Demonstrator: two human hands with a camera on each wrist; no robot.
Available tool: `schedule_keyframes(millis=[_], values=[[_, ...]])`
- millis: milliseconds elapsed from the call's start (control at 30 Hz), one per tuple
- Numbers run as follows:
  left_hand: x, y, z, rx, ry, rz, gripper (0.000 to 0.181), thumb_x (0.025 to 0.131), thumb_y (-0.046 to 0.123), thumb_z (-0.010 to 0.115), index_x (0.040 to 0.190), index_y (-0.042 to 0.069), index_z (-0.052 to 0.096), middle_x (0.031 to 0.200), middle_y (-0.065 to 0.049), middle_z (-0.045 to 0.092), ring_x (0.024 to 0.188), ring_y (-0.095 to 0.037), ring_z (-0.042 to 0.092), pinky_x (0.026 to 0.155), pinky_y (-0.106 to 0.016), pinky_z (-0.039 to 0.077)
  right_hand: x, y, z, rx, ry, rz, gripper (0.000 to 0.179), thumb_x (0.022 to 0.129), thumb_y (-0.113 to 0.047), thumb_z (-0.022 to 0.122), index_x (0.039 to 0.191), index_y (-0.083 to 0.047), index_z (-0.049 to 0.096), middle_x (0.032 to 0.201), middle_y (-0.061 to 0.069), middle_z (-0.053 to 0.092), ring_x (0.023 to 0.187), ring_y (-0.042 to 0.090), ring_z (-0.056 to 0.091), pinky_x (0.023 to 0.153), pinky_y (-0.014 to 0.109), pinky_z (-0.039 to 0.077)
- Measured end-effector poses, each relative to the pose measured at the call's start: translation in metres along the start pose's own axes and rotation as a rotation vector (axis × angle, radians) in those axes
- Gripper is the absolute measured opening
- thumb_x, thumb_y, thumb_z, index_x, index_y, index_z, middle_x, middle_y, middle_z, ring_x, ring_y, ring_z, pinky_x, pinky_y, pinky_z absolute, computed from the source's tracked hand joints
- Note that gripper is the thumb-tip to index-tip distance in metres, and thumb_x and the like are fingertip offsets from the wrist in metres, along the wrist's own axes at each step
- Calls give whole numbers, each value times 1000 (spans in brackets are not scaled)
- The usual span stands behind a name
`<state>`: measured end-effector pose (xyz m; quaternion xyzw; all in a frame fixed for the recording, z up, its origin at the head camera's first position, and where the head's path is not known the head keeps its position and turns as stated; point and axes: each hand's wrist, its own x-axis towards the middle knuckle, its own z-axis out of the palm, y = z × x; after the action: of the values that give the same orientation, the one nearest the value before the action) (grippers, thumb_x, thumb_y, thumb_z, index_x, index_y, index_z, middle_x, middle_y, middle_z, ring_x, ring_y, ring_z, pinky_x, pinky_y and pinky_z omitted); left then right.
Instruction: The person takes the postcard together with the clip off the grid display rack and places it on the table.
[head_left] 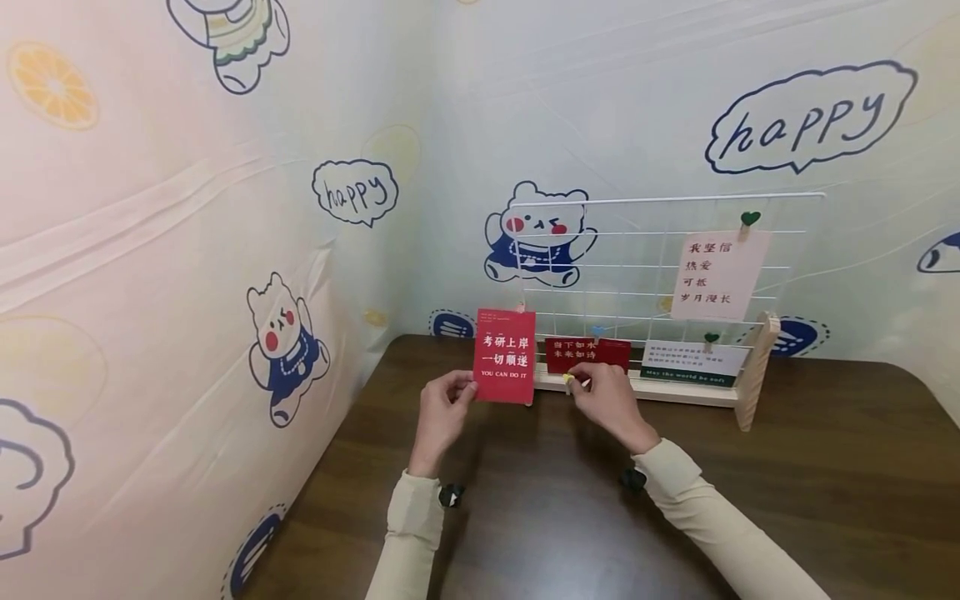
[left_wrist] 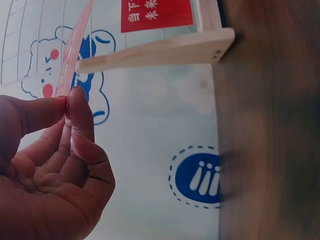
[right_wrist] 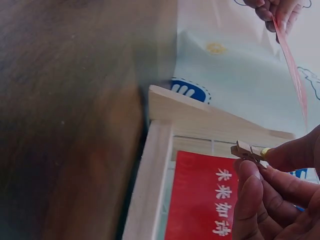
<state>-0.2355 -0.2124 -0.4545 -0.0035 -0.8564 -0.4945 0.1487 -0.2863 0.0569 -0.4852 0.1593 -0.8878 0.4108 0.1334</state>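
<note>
My left hand [head_left: 444, 417] pinches the left edge of a red card [head_left: 506, 357] with white lettering, held upright in front of the left end of a white wire grid rack [head_left: 637, 267]. Thumb and forefinger meet on the card's edge in the left wrist view. Between the right hand's [head_left: 609, 404] thumb and fingers is a small wooden clothespin [right_wrist: 245, 150] with a yellow decoration [head_left: 567, 379]. This hand is just in front of a darker red card [head_left: 588, 354] on the grid, which a blue clothespin [head_left: 597, 332] overlaps at its top edge.
A pale pink card [head_left: 716, 275] hangs at the rack's upper right under a green heart clothespin [head_left: 751, 219]. A white and green card [head_left: 686, 364] is lower right. The rack's wooden base [head_left: 686, 392] stands on a dark wooden table [head_left: 540, 517], with a printed cloth [head_left: 420, 100] behind.
</note>
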Motion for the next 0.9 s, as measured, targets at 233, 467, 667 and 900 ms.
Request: schedule_keyframes(millis=[233,467,667,900], values=[[-2,-9,-8,21,-1,-35,18,98,11,72,114,5,76,100,-13,77,81,-27,67,68,-23,51,0,6,11,-6,-26,2,18,91,-8,67,101,-3,81,84,9,79,66,14,64,61,30,50],[0,-14,-13,36,-2,-44,17,98,11,71,113,4,76,99,-14,77,78,-27,66,65,-24,50,2,5,21,-37,-64,7,16,90,-9,68,99,-3,80,83,8,79,65,14,62,62,31,51],[-2,-21,-18,53,-6,-93,19,99,14,71,117,6,75,104,-12,77,85,-31,68,69,-27,52,1,7,27,-68,-101,33,14,88,-10,69,96,-5,80,80,5,77,65,15,59,57,30,46],[-4,-32,-27,66,2,-100,20,100,13,70,117,4,75,104,-14,76,87,-33,69,67,-26,51,1,8,33,-108,-135,56,12,87,-11,69,92,-8,79,76,2,74,68,16,60,56,30,45]])
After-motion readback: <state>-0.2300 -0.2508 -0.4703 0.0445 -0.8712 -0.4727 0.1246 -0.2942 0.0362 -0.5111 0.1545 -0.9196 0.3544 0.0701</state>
